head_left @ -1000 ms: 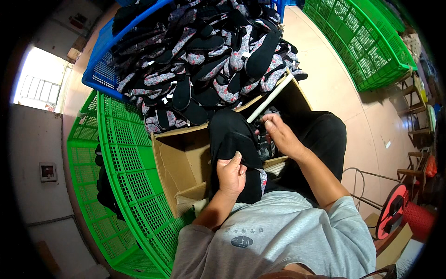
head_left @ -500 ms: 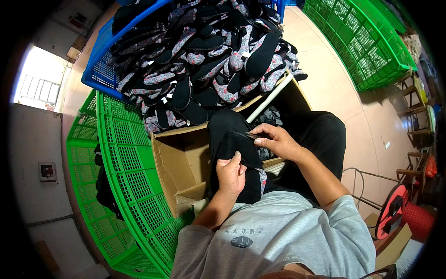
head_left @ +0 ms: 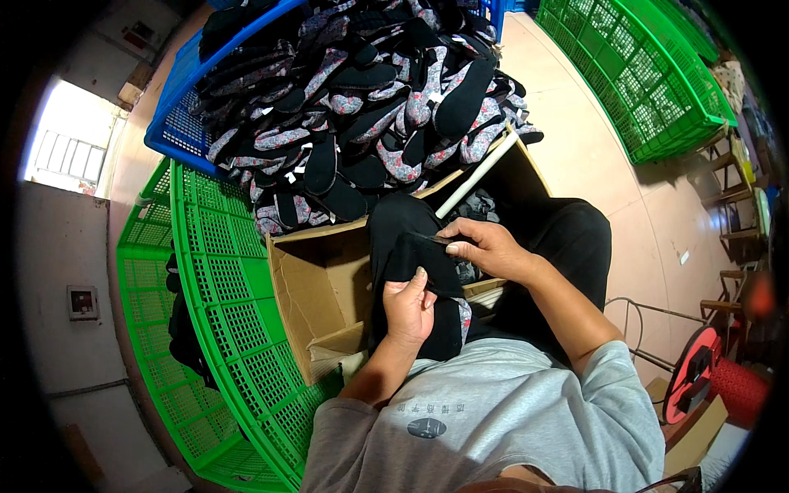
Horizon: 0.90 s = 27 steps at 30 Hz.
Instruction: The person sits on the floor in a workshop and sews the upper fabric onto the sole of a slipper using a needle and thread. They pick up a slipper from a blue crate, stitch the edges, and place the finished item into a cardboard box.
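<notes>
Over my lap lies a black slipper [head_left: 423, 267] with a pink and grey floral patch near its lower end. My left hand [head_left: 408, 314] is closed on it, the thumb pressing down on the black fabric. My right hand [head_left: 491, 249] pinches a thin dark pointed tool [head_left: 444, 240], perhaps thread snips, whose tip touches or nearly touches the slipper's far right edge. My fingers hide most of the tool. Beyond my knees rises a heap of similar black and floral slippers [head_left: 337, 123].
An open cardboard box [head_left: 304, 287] spans the space under my legs, with a pale rod [head_left: 477, 177] across it. Green crates [head_left: 218, 279] stand at left, a blue crate [head_left: 185, 131] behind. Another green crate [head_left: 641, 82] is far right. A red reel [head_left: 690, 374] stands near right.
My right hand has shifted very slightly, with the tool tip moving a little at the slipper's edge. My left hand and the slipper stay put.
</notes>
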Tool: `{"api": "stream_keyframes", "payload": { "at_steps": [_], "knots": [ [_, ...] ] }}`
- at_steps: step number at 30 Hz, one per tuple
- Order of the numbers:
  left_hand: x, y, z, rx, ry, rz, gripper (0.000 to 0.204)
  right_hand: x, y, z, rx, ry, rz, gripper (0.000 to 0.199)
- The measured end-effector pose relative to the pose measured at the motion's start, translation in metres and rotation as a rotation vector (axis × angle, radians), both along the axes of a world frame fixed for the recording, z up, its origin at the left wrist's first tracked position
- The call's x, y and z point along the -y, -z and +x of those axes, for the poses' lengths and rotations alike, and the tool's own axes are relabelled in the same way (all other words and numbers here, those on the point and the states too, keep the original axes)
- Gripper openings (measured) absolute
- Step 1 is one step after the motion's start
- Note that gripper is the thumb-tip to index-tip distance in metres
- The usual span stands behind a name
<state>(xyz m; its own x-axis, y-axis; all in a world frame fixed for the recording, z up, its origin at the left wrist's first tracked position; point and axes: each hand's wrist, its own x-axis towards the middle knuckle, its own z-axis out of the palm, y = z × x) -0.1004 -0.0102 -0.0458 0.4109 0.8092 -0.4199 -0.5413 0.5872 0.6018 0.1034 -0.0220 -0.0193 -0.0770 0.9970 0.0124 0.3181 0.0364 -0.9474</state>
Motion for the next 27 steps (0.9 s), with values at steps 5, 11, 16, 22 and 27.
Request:
{"api": "stream_keyframes", "payload": {
  "at_steps": [5,11,16,22,27],
  "knots": [
    [-0.001,-0.005,0.002,-0.002,-0.004,0.012,0.019,-0.003,-0.011,0.001,0.206,-0.013,0.045,0.026],
    [0.000,0.000,0.001,-0.005,0.009,0.002,0.017,-0.006,-0.013,0.003,0.221,-0.031,0.083,0.026],
    [0.001,-0.001,0.002,-0.035,0.004,-0.005,0.018,-0.007,-0.019,0.004,0.269,-0.053,0.088,0.023],
    [0.001,-0.010,0.008,-0.067,-0.064,-0.044,0.008,-0.007,-0.013,0.003,0.181,-0.032,0.046,0.020],
    [0.001,-0.001,0.003,-0.017,0.011,0.034,0.019,-0.002,0.026,-0.006,-0.330,0.146,-0.006,0.019]
  ]
}}
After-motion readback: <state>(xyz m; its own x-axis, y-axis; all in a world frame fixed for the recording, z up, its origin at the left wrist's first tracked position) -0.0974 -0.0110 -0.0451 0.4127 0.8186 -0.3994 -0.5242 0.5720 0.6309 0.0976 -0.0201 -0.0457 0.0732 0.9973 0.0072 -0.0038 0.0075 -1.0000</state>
